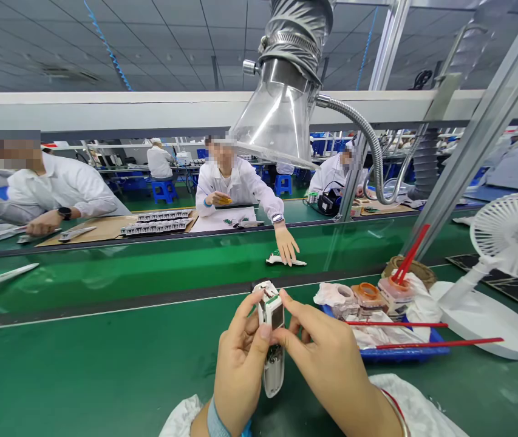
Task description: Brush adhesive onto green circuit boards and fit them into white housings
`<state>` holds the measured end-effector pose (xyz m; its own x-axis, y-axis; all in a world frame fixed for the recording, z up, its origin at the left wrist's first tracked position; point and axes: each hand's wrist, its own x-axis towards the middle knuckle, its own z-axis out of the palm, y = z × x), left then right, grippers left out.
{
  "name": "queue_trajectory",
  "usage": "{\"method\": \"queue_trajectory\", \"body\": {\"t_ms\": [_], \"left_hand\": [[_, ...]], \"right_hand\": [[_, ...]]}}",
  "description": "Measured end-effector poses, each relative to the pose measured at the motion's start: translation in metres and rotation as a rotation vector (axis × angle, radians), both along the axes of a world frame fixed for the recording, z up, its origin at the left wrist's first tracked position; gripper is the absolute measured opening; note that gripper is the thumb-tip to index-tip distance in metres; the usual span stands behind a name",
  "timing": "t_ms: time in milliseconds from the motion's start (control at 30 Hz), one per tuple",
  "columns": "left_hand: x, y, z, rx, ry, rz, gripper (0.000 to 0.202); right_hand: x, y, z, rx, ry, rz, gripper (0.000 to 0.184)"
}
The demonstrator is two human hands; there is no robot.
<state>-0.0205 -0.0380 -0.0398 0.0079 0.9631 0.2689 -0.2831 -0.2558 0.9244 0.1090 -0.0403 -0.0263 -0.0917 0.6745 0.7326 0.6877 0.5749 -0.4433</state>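
White handheld device point(276, 318), case opened, gripped in both hands
Left hand point(239, 364) closes around its lower body and right hand point(327, 358) pinches its side, over the green worktop's point(104, 376) near edge; a blue tray point(404, 354) of containers sits rightward, beside a white fan point(511, 237).

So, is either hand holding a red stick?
No; the left hand and right hand both grip a white device, while the red sticks lie across the blue tray.
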Motion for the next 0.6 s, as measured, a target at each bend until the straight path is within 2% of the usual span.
{"method": "queue_trajectory", "body": {"t_ms": [67, 133, 200, 267, 333, 367, 467, 500, 600], "left_hand": [[0.0, 0.0, 0.003, -0.035, -0.012, -0.081, 0.038], [0.001, 0.0, 0.007, -0.092, -0.033, -0.109, 0.036], [0.0, 0.002, 0.011, -0.157, -0.065, -0.112, 0.036], [-0.001, 0.005, 0.015, -0.215, -0.107, -0.105, 0.037], [-0.004, 0.01, 0.02, -0.254, -0.149, -0.063, 0.038], [-0.006, 0.013, 0.022, -0.265, -0.167, -0.031, 0.037], [-0.011, 0.023, 0.028, -0.288, -0.224, 0.038, 0.034], [-0.012, 0.025, 0.029, -0.3, -0.242, 0.041, 0.033], [-0.014, 0.03, 0.03, -0.35, -0.298, 0.016, 0.028]], "right_hand": [[0.0, 0.001, -0.003, 0.06, -0.029, -0.003, 0.031], [-0.002, 0.001, -0.004, 0.102, -0.043, 0.011, 0.031], [-0.003, 0.001, -0.001, 0.065, -0.05, 0.063, 0.035], [0.003, 0.003, 0.007, -0.122, -0.047, 0.176, 0.045], [0.018, 0.009, 0.018, -0.392, -0.022, 0.264, 0.055], [0.031, 0.013, 0.023, -0.484, 0.004, 0.22, 0.053], [0.082, 0.025, 0.028, -0.553, -0.1, -0.099, 0.026], [0.101, 0.028, 0.025, -0.612, -0.21, -0.149, 0.023], [0.147, 0.026, 0.009, -0.718, -0.276, -0.216, 0.015]]}}
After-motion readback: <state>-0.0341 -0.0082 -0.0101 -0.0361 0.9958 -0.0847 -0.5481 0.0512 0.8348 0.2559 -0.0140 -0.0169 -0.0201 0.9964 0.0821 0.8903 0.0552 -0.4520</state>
